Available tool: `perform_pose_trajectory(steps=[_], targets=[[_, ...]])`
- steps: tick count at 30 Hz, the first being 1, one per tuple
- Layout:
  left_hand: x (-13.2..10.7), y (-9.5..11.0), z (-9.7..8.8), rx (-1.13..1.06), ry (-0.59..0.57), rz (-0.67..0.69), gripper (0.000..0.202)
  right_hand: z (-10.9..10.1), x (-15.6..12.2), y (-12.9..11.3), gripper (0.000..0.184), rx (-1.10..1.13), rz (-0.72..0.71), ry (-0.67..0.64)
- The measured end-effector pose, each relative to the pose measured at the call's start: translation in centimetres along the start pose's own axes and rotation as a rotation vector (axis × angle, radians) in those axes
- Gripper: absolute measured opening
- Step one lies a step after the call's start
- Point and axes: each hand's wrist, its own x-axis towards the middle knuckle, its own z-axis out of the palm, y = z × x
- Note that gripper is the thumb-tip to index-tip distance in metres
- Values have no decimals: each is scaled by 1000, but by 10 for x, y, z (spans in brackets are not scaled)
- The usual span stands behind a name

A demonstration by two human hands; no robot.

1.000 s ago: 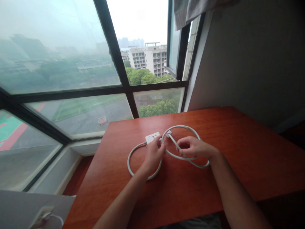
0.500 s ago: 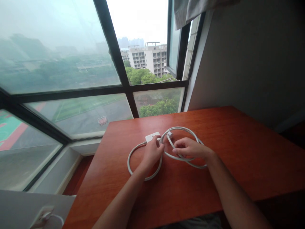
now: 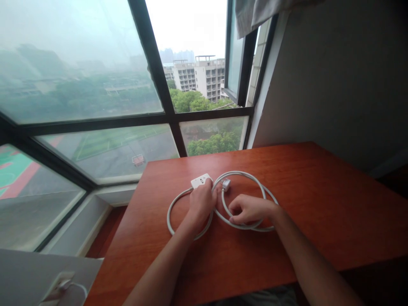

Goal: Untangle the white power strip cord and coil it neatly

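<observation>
A white extension cord lies looped on the reddish-brown table. Its socket block [image 3: 200, 180] sits beyond the fingertips of my left hand [image 3: 202, 203], which is closed at the spot where the loops meet, gripping the cord. The hand covers part of the block and the exact grip. My right hand [image 3: 250, 209] has its fingers curled and pinches the cable [image 3: 227, 209] inside the right-hand loop. Between the two hands, the cord's plug [image 3: 226, 184] rests on the table. One cable loop [image 3: 168, 216] circles out to the left, under my left wrist.
The wooden table [image 3: 242, 263] runs up to dark-framed windows [image 3: 127, 123]. To the right is a dark wall [image 3: 334, 85]. A wall outlet [image 3: 62, 284] with a white plug in it shows at lower left. A curtain [image 3: 258, 15] hangs at the top.
My right hand has moved slightly down and left with the cable, and the right loop has widened toward me. The socket block has shifted a little left and turned its face more into view.
</observation>
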Motion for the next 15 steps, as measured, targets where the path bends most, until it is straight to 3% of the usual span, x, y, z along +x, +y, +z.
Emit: perform_pose_trajectory(steps=[6, 15], targets=[[0, -3, -7, 55, 2, 11, 30, -4, -4, -8, 21, -9, -79, 37], [3, -18, 0, 13, 4, 15, 25, -11, -10, -8, 25, 151, -141, 8]])
